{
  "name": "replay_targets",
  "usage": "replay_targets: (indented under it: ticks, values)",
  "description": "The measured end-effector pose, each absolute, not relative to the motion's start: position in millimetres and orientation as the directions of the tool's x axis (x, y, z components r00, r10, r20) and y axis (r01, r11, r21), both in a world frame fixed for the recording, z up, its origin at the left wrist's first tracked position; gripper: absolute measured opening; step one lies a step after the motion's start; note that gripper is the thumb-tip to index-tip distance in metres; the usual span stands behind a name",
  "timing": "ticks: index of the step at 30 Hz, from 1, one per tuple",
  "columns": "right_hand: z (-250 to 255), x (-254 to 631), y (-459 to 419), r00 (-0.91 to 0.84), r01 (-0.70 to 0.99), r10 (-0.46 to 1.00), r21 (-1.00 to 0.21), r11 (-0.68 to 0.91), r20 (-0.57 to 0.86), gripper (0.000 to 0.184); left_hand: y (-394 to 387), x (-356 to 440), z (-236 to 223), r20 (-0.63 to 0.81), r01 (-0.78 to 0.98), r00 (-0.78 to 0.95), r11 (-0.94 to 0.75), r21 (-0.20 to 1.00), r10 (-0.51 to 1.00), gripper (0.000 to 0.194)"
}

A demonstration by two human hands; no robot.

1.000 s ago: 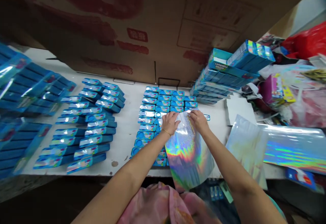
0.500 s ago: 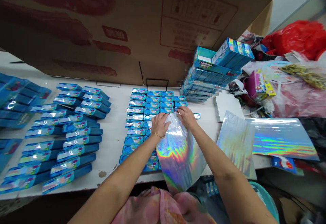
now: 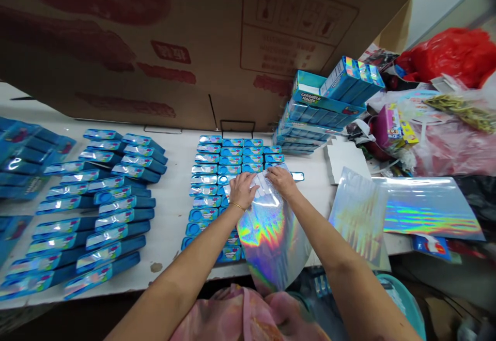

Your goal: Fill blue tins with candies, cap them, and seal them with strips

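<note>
A shiny holographic sheet (image 3: 267,232) with rainbow glare slants from the small blue boxes down toward my body. My left hand (image 3: 242,190) is closed on the sheet's far left edge, thumb on top and a thin bangle at the wrist. Beside it, my right hand (image 3: 281,181) has its fingers bent over the far edge, gripping it. Under and around the sheet, rows of blue boxes (image 3: 204,214) stand tightly packed on the white table (image 3: 170,196). Part of these rows is hidden by the sheet and my hands.
A large cardboard carton (image 3: 155,46) walls off the back. More blue boxes (image 3: 116,219) lean in columns on the left. Stacked blue display trays (image 3: 321,106) rise at back right. Two more holographic sheets (image 3: 358,217), (image 3: 430,206) lie at right, near a red plastic bag (image 3: 453,54).
My right hand has shifted slightly left along the sheet's edge, and a corner of the sheet now shows beyond its fingers. The left hand stays nearly in place.
</note>
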State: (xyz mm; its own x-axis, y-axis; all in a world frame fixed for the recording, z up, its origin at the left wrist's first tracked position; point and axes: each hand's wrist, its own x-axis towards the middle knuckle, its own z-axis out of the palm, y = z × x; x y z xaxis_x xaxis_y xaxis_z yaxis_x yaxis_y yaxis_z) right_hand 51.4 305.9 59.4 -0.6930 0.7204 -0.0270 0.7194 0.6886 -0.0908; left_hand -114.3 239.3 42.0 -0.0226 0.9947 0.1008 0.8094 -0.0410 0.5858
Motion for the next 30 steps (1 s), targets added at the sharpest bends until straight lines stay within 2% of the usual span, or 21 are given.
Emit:
replay_targets:
  ticks: [4, 7, 10, 12, 13, 14, 16, 18, 19, 21, 25, 30]
  values:
    - [97, 53, 284, -0.640, 0.761, 0.768, -0.156, 0.629, -0.021, 0.018, 239, -115, 42, 0.103, 0.803, -0.027, -0.040, 0.595, 0.994, 0.041]
    - [137, 60, 254, -0.490, 0.809, 0.871, -0.357, 0.466, 0.027, 0.015, 241, -114, 43, 0.087, 0.794, -0.018, -0.039, 0.606, 0.996, 0.040]
    - [163, 62, 228, -0.273, 0.721, 0.961, -0.672, 0.171, -0.049, 0.010, 241, -114, 48, 0.080, 0.743, -0.015, -0.042, 0.668, 0.997, 0.033]
    - [169, 56, 217, -0.147, 0.552, 0.968, -0.829, -0.090, -0.203, 0.011, 238, -117, 56, 0.093, 0.646, -0.044, -0.043, 0.762, 0.995, 0.027]
    - [168, 52, 213, -0.108, 0.447, 0.954, -0.871, -0.204, -0.279, 0.014, 235, -120, 61, 0.088, 0.561, -0.064, -0.038, 0.827, 0.994, 0.026]
    - [167, 46, 209, -0.089, 0.342, 0.936, -0.892, -0.294, -0.342, 0.017, 230, -124, 67, 0.059, 0.441, -0.086, -0.015, 0.897, 0.995, 0.028]
    - [162, 34, 202, -0.094, 0.177, 0.903, -0.899, -0.400, -0.420, 0.019, 215, -134, 80, -0.100, 0.114, -0.087, 0.110, 0.987, 0.991, 0.039]
    - [157, 21, 194, -0.131, 0.077, 0.875, -0.885, -0.460, -0.466, 0.020, 195, -146, 90, -0.298, -0.178, -0.006, 0.292, 0.940, 0.955, 0.045]
    - [155, 15, 188, -0.154, 0.043, 0.857, -0.870, -0.492, -0.492, 0.020, 184, -153, 94, -0.368, -0.265, 0.023, 0.361, 0.894, 0.930, 0.046]
    - [147, -1, 175, -0.195, -0.008, 0.815, -0.830, -0.557, -0.545, 0.021, 162, -168, 98, -0.439, -0.333, 0.016, 0.419, 0.845, 0.898, 0.049]
    - [122, -42, 146, -0.197, -0.025, 0.774, -0.786, -0.618, -0.602, 0.024, 120, -203, 92, -0.473, -0.331, -0.145, 0.408, 0.851, 0.869, 0.045]
    - [87, -100, 125, -0.080, 0.093, 0.864, -0.866, -0.491, -0.498, 0.020, 95, -249, 74, -0.474, -0.280, -0.305, 0.398, 0.874, 0.826, 0.047]
